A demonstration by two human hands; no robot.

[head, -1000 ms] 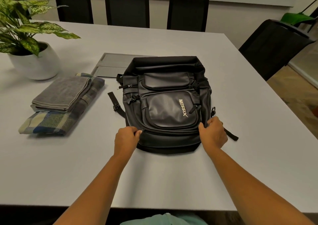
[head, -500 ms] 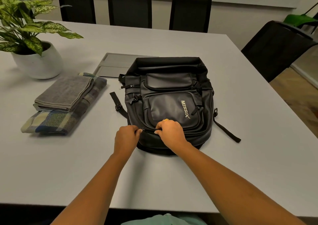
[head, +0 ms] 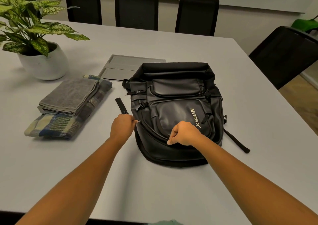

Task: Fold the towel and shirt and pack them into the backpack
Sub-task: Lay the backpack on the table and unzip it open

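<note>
the backpack (head: 175, 107) lies flat on the grey table (head: 240, 104), front panel up, right of centre, with its bottom end toward the near edge. a loose strap (head: 121, 106) extends from its left side and another strap (head: 236, 141) trails off to the right.

left hand (head: 122, 126): fingers curled, gripping the left edge of the backpack at the end of the zipper (head: 151, 130). right hand (head: 185, 133): fingers curled, thumb and forefinger pinching at the zipper on the near front of the backpack; the pull itself is hidden by the fingers. whether the zipper stands open between the two hands cannot be told.

the folded grey towel (head: 70, 97) rests on top of the folded plaid shirt (head: 56, 125). this stack lies on the table to the left of the backpack, apart from it.

a potted plant (head: 43, 59) in a white pot stands at far left, beyond the stack. a grey recessed panel (head: 127, 64) sits in the table surface just beyond the backpack. black chairs (head: 136, 6) line the far edge of the table.
</note>
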